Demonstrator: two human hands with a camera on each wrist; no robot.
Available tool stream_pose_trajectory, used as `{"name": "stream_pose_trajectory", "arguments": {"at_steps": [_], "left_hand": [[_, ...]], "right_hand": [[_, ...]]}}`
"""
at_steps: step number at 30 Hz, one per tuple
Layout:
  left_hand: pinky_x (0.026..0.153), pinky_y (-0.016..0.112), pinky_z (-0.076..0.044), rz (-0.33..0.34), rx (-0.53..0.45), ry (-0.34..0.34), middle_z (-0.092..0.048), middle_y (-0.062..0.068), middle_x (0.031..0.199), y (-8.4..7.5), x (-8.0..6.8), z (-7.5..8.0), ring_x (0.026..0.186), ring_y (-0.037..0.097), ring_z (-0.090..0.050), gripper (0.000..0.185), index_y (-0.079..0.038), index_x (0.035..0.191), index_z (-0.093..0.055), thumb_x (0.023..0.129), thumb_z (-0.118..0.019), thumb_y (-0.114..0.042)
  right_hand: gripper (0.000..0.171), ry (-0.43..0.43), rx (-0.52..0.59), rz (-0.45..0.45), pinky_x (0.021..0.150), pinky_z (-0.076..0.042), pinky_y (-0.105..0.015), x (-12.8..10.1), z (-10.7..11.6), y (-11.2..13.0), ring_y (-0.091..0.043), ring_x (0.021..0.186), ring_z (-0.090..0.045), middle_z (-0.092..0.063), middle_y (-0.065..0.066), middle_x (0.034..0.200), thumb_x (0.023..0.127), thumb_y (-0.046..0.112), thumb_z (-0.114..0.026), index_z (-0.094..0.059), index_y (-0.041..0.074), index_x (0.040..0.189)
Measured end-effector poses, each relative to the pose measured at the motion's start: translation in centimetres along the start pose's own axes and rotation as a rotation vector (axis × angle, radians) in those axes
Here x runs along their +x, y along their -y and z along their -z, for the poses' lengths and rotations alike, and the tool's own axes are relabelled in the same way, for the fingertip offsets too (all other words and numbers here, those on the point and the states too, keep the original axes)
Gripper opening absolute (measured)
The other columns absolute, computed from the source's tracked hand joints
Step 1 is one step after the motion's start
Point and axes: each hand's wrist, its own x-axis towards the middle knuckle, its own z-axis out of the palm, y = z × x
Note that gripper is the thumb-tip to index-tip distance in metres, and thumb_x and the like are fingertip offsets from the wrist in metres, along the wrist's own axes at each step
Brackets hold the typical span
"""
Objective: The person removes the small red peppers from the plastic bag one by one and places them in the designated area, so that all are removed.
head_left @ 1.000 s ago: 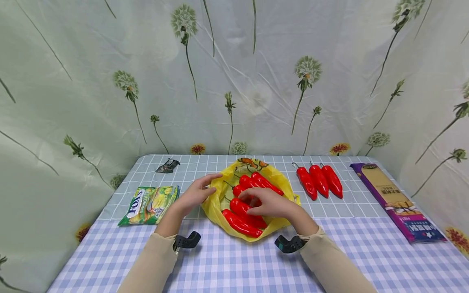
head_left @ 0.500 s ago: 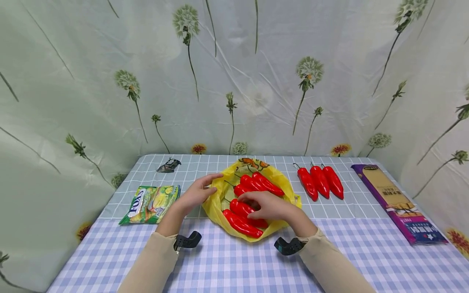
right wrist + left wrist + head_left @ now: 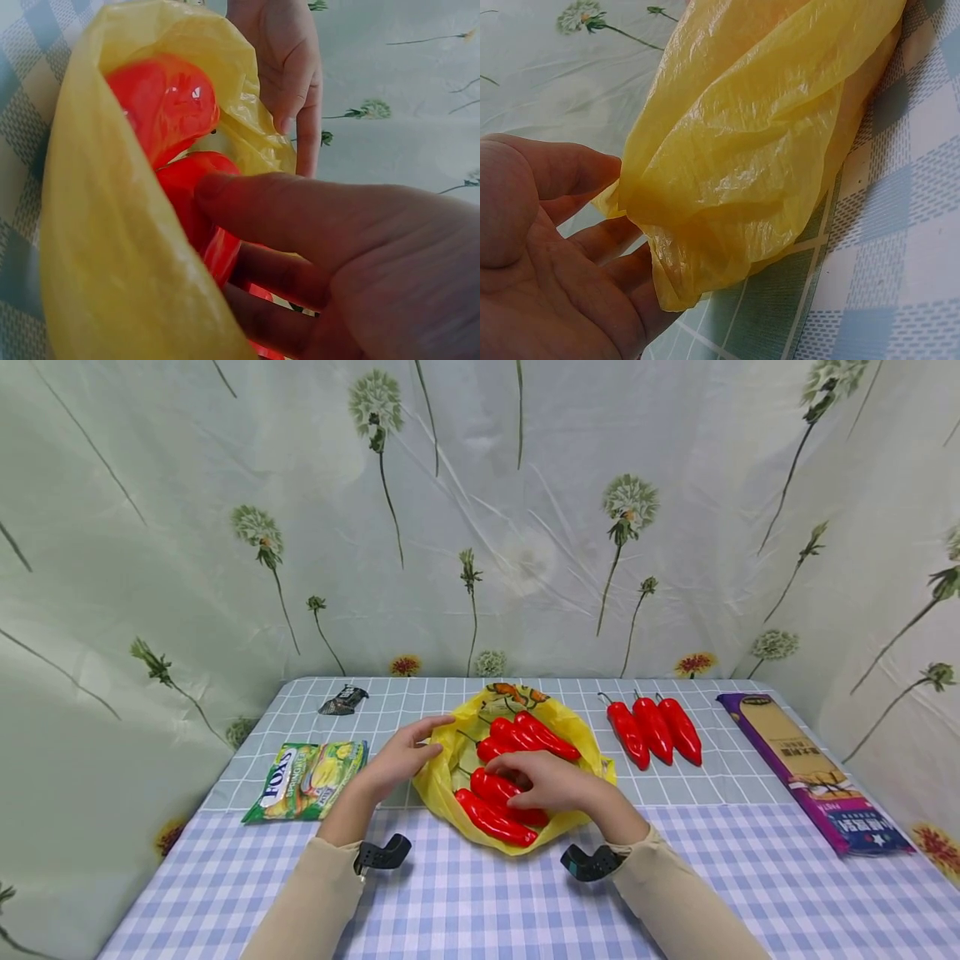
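The yellow bag (image 3: 450, 752), at the table's (image 3: 420, 893) centre, is pinched at its left rim by the left hand (image 3: 401, 758) so its mouth stays wide; a red pepper (image 3: 498, 787) inside is grasped by the right hand's (image 3: 551, 781) curled fingers.

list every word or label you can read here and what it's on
"FOX'S": on the green candy bag, left of the yellow bag.
Purple box at the right: it carries print, too small to read.
Dark wrapper at the far left: it has markings, too blurred to read.
Both wrist views show no text.
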Motion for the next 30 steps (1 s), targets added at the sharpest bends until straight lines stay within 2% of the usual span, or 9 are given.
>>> {"name": "stream_pose_trajectory", "arguments": {"at_steps": [14,22,30], "left_hand": [[0.112,0.052,-0.044,0.003,-0.009,0.003,-0.037,0.009,0.161,-0.4,-0.1,-0.1,0.145,0.039,-0.038,0.047,-0.021,0.147,-0.049,0.102,-0.051,-0.010],[0.112,0.052,-0.044,0.002,0.001,-0.006,-0.037,0.009,0.161,-0.2,-0.1,0.1,0.146,0.038,-0.038,0.047,-0.022,0.147,-0.049,0.102,-0.051,-0.010],[0.112,0.053,-0.043,0.008,-0.007,-0.009,-0.035,0.009,0.162,-0.2,-0.1,0.1,0.147,0.039,-0.036,0.047,-0.022,0.147,-0.050,0.102,-0.051,-0.010]], "right_hand": [[0.046,-0.025,-0.036,0.003,0.100,-0.054,-0.044,-0.6,0.7,0.4,-0.021,0.126,-0.054,-0.062,0.003,0.132,0.086,0.014,-0.076,-0.063,0.025,0.130],[0.048,-0.077,-0.033,0.022,0.096,-0.056,-0.043,-1.2,1.5,0.7,-0.022,0.125,-0.053,-0.061,0.001,0.132,0.086,0.010,-0.075,-0.063,0.024,0.130],[0.047,-0.129,-0.020,0.051,0.101,-0.053,-0.048,-1.6,2.7,0.4,-0.027,0.127,-0.053,-0.059,-0.003,0.136,0.090,0.005,-0.067,-0.061,0.023,0.133]]}}
